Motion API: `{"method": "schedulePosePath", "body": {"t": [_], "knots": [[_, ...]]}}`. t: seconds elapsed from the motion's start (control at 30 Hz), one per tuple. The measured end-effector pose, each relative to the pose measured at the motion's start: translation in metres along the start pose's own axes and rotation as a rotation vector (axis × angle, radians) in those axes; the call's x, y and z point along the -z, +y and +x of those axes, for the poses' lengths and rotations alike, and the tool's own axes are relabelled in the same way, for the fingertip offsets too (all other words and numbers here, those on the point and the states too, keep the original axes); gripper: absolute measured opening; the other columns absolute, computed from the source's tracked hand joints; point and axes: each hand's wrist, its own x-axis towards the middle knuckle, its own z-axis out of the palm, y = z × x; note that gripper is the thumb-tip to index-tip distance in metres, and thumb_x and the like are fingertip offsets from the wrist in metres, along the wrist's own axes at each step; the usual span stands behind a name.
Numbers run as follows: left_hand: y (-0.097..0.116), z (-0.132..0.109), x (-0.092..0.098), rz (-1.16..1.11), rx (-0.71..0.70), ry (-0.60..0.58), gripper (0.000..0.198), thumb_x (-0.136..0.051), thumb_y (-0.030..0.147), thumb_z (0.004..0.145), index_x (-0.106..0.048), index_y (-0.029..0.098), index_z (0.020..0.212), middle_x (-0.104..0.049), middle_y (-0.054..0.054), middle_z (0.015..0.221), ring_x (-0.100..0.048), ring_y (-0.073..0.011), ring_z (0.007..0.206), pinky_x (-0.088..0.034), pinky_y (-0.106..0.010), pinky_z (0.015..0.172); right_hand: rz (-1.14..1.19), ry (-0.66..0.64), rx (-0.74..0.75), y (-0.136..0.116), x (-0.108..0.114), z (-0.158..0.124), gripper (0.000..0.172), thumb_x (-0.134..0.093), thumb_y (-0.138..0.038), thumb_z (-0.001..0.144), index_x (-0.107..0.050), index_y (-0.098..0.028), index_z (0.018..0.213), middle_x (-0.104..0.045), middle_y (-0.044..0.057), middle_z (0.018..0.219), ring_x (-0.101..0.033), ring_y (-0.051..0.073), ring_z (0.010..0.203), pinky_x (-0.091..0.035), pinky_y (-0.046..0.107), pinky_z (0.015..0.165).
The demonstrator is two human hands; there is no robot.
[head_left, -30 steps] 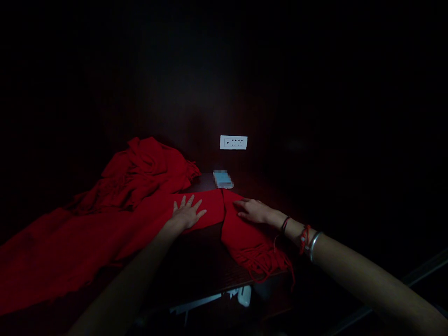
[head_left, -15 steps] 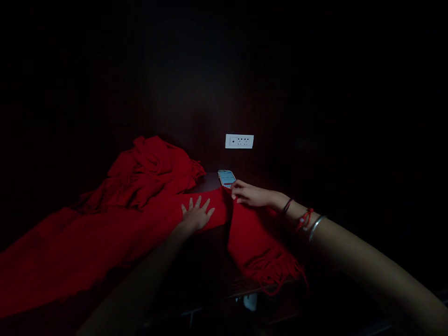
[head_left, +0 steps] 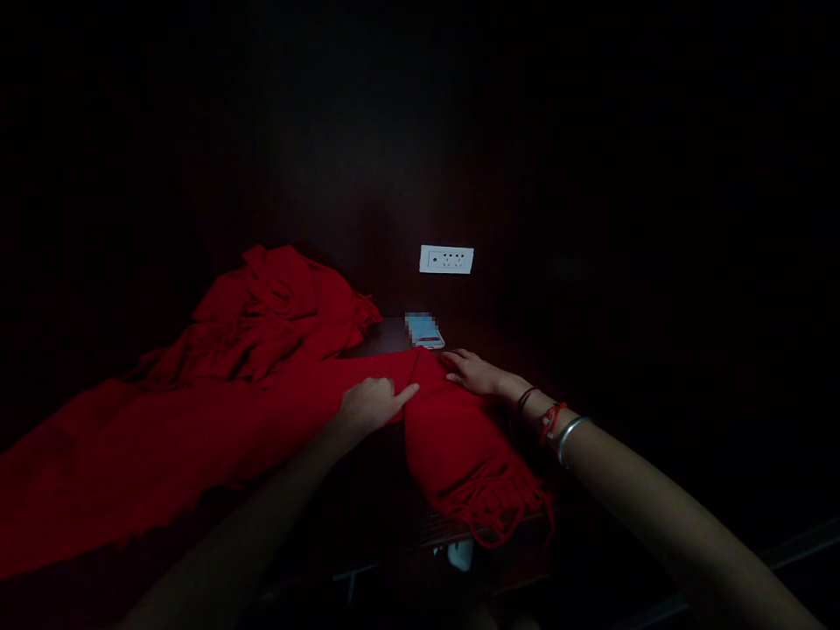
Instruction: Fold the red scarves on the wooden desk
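A long red fringed scarf [head_left: 459, 437] lies across the dark surface, its right end folded over at an angle with the fringe toward the front edge. My left hand [head_left: 374, 404] rests on the scarf just left of the fold, its fingers curled into the cloth and the thumb stretched out toward the fold line. Near the scarf's far right edge, my right hand [head_left: 478, 373] lies palm down on the folded part, fingers extended. The left fingertips are tucked out of sight.
A bunched heap of red fringed cloth [head_left: 282, 306] sits at the back left. Behind the fold lies a phone [head_left: 423, 330] with its screen lit. A white wall socket [head_left: 446, 259] is above it. Something pale [head_left: 460, 555] shows below the front edge. Surroundings are very dark.
My right hand has let go of the scarf's edge and flattened on it; the folded end now lies lower and further left. My left hand's spread fingers have curled in.
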Motion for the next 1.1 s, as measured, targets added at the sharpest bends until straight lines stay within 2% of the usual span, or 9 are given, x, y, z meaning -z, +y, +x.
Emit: {"method": "schedulePosePath", "body": {"t": [0.1, 0.23, 0.43, 0.53, 0.67, 0.8, 0.93, 1.0, 1.1], "knots": [[0.014, -0.011, -0.008, -0.050, -0.117, -0.133, 0.046, -0.042, 0.059, 0.062, -0.056, 0.016, 0.070, -0.059, -0.010, 0.075, -0.055, -0.0245, 0.075, -0.041, -0.032, 0.063, -0.019, -0.009, -0.055, 0.013, -0.013, -0.009, 0.050, -0.033, -0.035, 0.081, -0.028, -0.012, 0.125, -0.034, 0.015, 0.124, -0.031, 0.023, 0.114, -0.029, 0.033, 0.090], [0.011, -0.015, -0.011, -0.263, -0.211, -0.193, 0.021, -0.052, 0.037, 0.063, -0.047, 0.017, 0.063, -0.053, -0.002, 0.065, -0.052, -0.0166, 0.065, -0.040, -0.027, 0.060, -0.057, 0.098, -0.062, 0.012, -0.029, -0.020, 0.047, -0.021, -0.035, 0.084, -0.030, -0.010, 0.124, -0.033, 0.014, 0.126, -0.030, 0.021, 0.115, -0.027, 0.033, 0.093], [-0.012, -0.022, 0.007, -1.112, 0.151, -0.272, 0.016, -0.036, 0.026, 0.078, -0.040, 0.018, 0.091, -0.050, 0.003, 0.069, -0.051, -0.0078, 0.056, -0.042, -0.021, 0.057, -0.046, -0.082, -0.090, 0.013, -0.022, -0.019, 0.061, -0.017, -0.043, 0.083, -0.019, -0.001, 0.127, -0.020, 0.016, 0.132, -0.016, 0.022, 0.121, -0.018, 0.032, 0.098], [-0.023, -0.038, 0.017, -1.014, 0.177, -0.328, 0.036, -0.039, 0.028, 0.077, -0.032, 0.023, 0.111, -0.053, 0.002, 0.080, -0.053, -0.0093, 0.064, -0.041, -0.021, 0.057, -0.043, -0.174, -0.127, 0.009, -0.016, -0.017, 0.073, -0.015, -0.054, 0.079, -0.013, -0.001, 0.129, -0.013, 0.016, 0.134, -0.011, 0.025, 0.122, -0.016, 0.035, 0.098], [-0.031, -0.060, 0.019, -0.688, -0.046, -0.367, 0.058, -0.053, 0.037, 0.065, -0.031, 0.029, 0.119, -0.054, 0.002, 0.093, -0.052, -0.0128, 0.074, -0.040, -0.021, 0.060, -0.033, -0.175, -0.174, 0.004, -0.018, -0.018, 0.083, -0.015, -0.064, 0.073, -0.010, -0.004, 0.130, -0.010, 0.014, 0.135, -0.009, 0.026, 0.122, -0.015, 0.040, 0.098], [-0.036, -0.071, 0.023, -0.693, -0.167, -0.361, 0.037, -0.055, 0.029, 0.061, -0.055, 0.021, 0.097, -0.056, 0.000, 0.097, -0.051, -0.0158, 0.085, -0.039, -0.023, 0.071, -0.018, -0.042, -0.157, 0.007, -0.028, -0.025, 0.081, -0.010, -0.064, 0.073, -0.012, -0.006, 0.130, -0.014, 0.012, 0.135, -0.011, 0.023, 0.122, -0.013, 0.038, 0.098], [-0.050, -0.070, 0.040, -0.964, -0.079, -0.415, 0.040, -0.051, 0.032, 0.066, -0.052, 0.018, 0.103, -0.058, -0.004, 0.093, -0.054, -0.0162, 0.080, -0.041, -0.026, 0.069, -0.014, -0.030, -0.136, 0.011, -0.032, -0.030, 0.079, -0.009, -0.063, 0.074, -0.012, -0.007, 0.130, -0.013, 0.011, 0.135, -0.009, 0.022, 0.123, -0.012, 0.037, 0.098], [-0.056, -0.068, 0.043, -0.814, -0.081, -0.389, 0.035, -0.052, 0.030, 0.064, -0.055, 0.018, 0.097, -0.059, -0.003, 0.088, -0.053, -0.0159, 0.077, -0.041, -0.026, 0.068, -0.015, -0.081, -0.154, 0.011, -0.030, -0.028, 0.080, -0.012, -0.064, 0.073, -0.011, -0.009, 0.130, -0.011, 0.011, 0.136, -0.007, 0.023, 0.123, -0.012, 0.040, 0.098], [-0.053, -0.068, 0.038, -0.335, -0.203, -0.314, 0.015, -0.048, 0.026, 0.065, -0.058, 0.020, 0.075, -0.057, 0.000, 0.073, -0.050, -0.0145, 0.071, -0.039, -0.026, 0.069, -0.003, -0.169, -0.200, 0.007, -0.023, -0.023, 0.081, -0.017, -0.066, 0.071, -0.012, -0.011, 0.130, -0.009, 0.010, 0.136, -0.006, 0.026, 0.123, -0.013, 0.046, 0.096]]}}
